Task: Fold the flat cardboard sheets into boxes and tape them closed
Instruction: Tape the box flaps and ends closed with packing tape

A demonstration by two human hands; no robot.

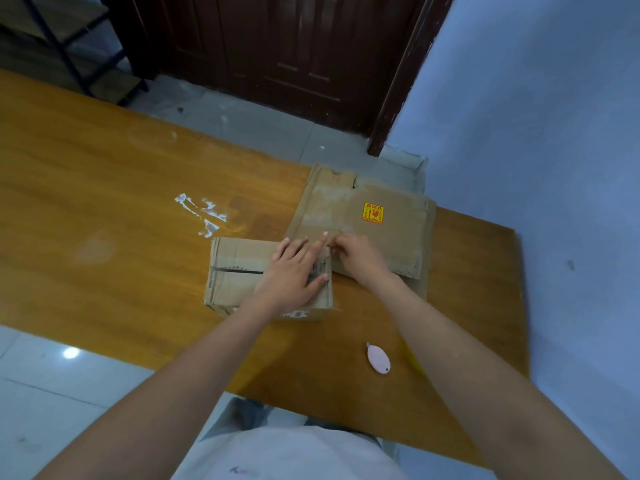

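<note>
One small cardboard box [266, 275] stands folded on the wooden table [104, 202], the left hand [294, 271] pressing flat-fingered on its top while the right hand [360, 254] curls at its far edge, perhaps pinching tape, and flat cardboard sheets [381, 216] behind remain unfolded.

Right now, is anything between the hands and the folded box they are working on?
Nothing visible. The left hand lies flat on the folded box; the right hand is at its far right edge, beside the flat cardboard sheet.

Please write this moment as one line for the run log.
left hand flat on box | right hand fingers curled at box edge | flat cardboard behind | pink cutter idle
</note>
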